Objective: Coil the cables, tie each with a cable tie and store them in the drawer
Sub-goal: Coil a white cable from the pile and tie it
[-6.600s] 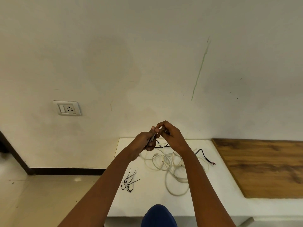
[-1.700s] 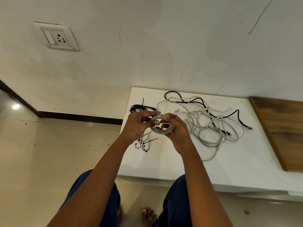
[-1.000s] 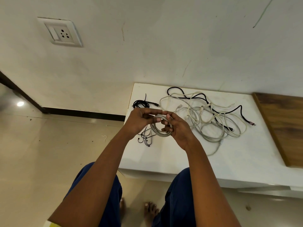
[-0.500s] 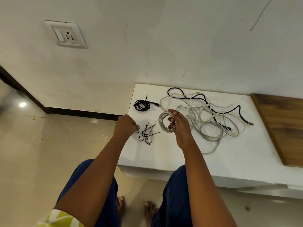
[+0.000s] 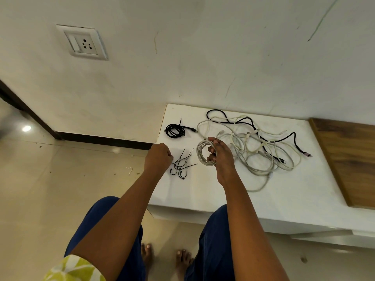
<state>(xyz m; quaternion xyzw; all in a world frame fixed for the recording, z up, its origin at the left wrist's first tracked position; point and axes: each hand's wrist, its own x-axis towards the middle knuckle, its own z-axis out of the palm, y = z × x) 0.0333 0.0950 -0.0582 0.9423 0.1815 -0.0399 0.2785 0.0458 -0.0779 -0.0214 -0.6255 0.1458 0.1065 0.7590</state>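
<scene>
My right hand [image 5: 220, 157] holds a coiled white cable [image 5: 202, 154] just above the white table [image 5: 223, 191]. My left hand [image 5: 159, 157] is at the left edge of a small pile of black cable ties [image 5: 182, 163], fingers curled; whether it pinches a tie is hidden. A tied black cable coil [image 5: 175, 130] lies at the table's back left corner. To the right of my right hand sprawls a tangle of loose white and black cables [image 5: 259, 145].
A wooden panel [image 5: 349, 161] adjoins the table on the right. A wall socket [image 5: 82, 43] sits on the white wall behind. My legs and bare feet stand on the tiled floor [image 5: 60, 189] against the table's front edge. No drawer shows.
My left hand has let go of the white coil and moved left and down to the cable ties. My right hand alone keeps the coil, which has barely moved.
</scene>
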